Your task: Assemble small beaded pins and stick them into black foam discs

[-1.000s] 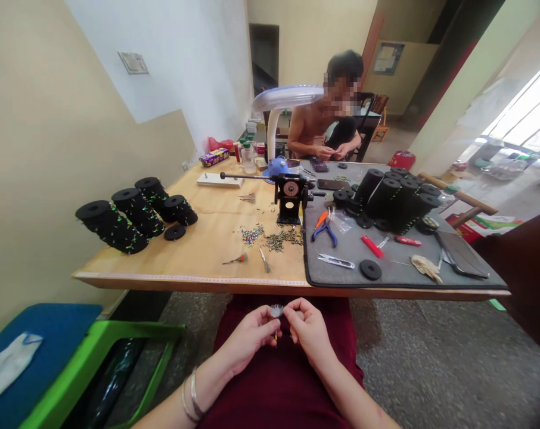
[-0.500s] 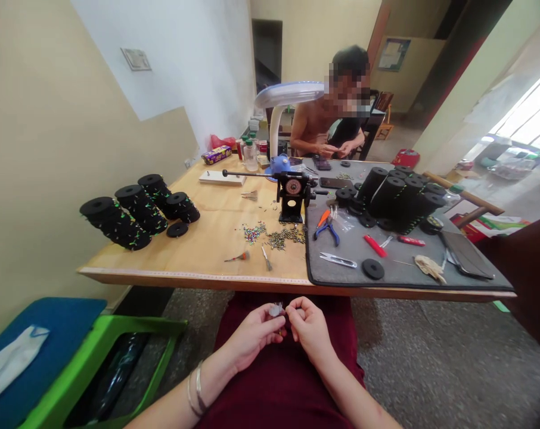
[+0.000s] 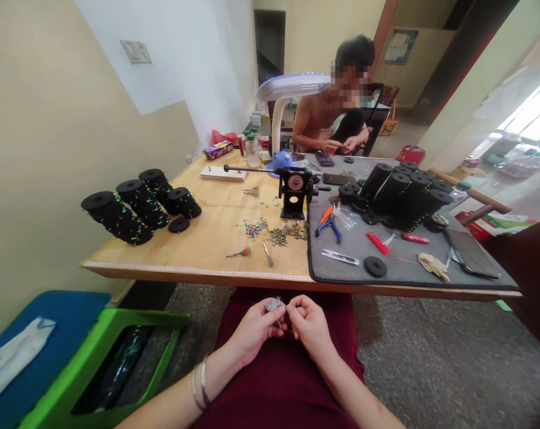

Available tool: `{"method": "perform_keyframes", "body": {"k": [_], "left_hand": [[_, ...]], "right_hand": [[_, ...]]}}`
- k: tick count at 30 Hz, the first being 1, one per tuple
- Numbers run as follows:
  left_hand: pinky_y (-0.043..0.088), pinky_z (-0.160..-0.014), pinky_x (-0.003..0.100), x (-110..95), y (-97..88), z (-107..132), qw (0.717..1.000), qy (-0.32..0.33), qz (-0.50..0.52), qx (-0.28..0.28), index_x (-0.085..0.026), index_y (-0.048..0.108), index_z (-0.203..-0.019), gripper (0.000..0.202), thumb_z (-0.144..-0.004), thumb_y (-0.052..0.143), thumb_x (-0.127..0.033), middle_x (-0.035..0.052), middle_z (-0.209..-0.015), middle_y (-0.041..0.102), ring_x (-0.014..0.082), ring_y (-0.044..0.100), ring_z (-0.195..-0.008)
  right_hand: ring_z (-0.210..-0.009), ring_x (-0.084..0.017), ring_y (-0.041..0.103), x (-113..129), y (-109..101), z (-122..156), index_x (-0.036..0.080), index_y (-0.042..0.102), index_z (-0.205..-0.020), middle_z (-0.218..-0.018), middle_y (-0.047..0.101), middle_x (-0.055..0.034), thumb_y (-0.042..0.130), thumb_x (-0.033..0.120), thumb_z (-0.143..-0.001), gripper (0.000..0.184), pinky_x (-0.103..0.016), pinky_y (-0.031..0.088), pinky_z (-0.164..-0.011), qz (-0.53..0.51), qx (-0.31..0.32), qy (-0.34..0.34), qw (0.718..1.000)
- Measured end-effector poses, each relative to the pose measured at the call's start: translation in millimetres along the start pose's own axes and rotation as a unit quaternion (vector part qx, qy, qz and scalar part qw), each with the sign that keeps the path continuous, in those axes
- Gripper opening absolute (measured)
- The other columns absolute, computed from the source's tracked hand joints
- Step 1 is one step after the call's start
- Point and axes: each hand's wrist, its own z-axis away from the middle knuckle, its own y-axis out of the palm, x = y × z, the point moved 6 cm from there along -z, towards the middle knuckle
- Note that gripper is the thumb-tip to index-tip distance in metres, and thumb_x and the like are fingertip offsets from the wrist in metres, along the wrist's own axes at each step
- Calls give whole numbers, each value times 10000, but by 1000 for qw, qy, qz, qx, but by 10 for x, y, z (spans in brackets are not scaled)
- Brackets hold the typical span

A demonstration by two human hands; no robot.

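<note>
Over my lap, my left hand (image 3: 254, 329) is closed around a small grey bundle of thin strands (image 3: 273, 304), whose frayed top pokes out above the thumb. Close beside it, my right hand (image 3: 309, 325) is curled in a pinch, thumb against forefinger, almost touching the left fingertips. Whatever lies in that pinch is too small to make out. On the wooden table (image 3: 207, 250) ahead lie a bundle with an orange band (image 3: 241, 252), a pale-stemmed bundle (image 3: 269, 255), a heap of coloured beads (image 3: 255, 228) and a heap of small metal pieces (image 3: 285, 233).
A black hand-cranked winder with a dial (image 3: 293, 190) stands mid-table. Stacked black foam spools (image 3: 118, 220) stand left, more spools (image 3: 399, 196) right. Pliers (image 3: 330, 229), thread snips (image 3: 340, 257) and a foam disc (image 3: 375, 266) lie on the grey mat (image 3: 404, 271). Another person (image 3: 317, 122) sits opposite.
The camera view has shifted slightly. Both hands stay nearly in place over my lap, and the grey bundle in my left hand shows a bit more spread.
</note>
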Motion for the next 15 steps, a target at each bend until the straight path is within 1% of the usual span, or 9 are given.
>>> {"method": "perform_keyframes", "body": {"k": [5, 10, 12, 15], "left_hand": [[432, -492, 185, -4, 2, 1, 1000, 1, -9, -14, -133, 562, -728, 240, -697, 714, -315, -11, -654, 546, 88, 548, -572], [457, -530, 201, 21, -50, -21, 999, 0, 4, -33, -138, 563, -724, 244, -692, 720, -322, -11, -643, 546, 96, 556, -593], [461, -542, 203, 31, -74, -36, 999, -1, 15, -42, -136, 573, -742, 241, -693, 721, -320, -4, -650, 554, 99, 557, -608], [446, -534, 190, 51, -98, -58, 998, -11, 36, -50, -132, 580, -752, 240, -690, 723, -314, 4, -655, 563, 94, 552, -608]], "right_hand": [[-291, -36, 278, -3, -8, 11, 183, 486, -676, -335, 412, 109, 589, 358, -740, 213, -162, 193, -341, -13, 5, 15, 1000], [-295, -35, 251, -43, -49, 3, 184, 490, -687, -327, 377, 122, 603, 381, -741, 234, -164, 168, -343, -56, -10, 30, 998], [-294, -34, 241, -61, -41, 10, 181, 496, -685, -325, 378, 121, 613, 383, -739, 240, -166, 155, -343, -66, -1, 37, 997], [-287, -32, 243, -86, 5, 31, 177, 499, -666, -331, 406, 109, 624, 381, -730, 247, -173, 135, -337, -81, 30, 51, 995]]}}
